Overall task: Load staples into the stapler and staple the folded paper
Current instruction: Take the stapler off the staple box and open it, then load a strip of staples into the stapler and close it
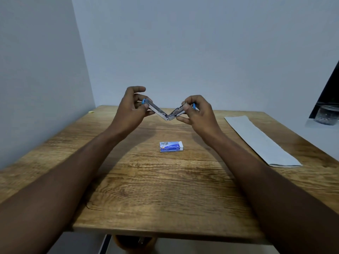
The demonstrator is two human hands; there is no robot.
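Note:
A small metal stapler (166, 114) with blue plastic ends is swung wide apart into a V, held in the air above the wooden table (165, 189). My left hand (131, 109) grips one arm of it by the blue tip. My right hand (197, 112) grips the other arm. Below them a small blue and white staple box (171, 147) lies on the table with its right end flap loose. A long folded white paper (260, 142) lies flat along the table's right side, apart from both hands.
Pale walls close in behind and on the left of the table. A tiny yellow scrap (91, 112) sits at the far left corner. A dark object (328, 99) and a glass jar (327, 115) stand beyond the right edge.

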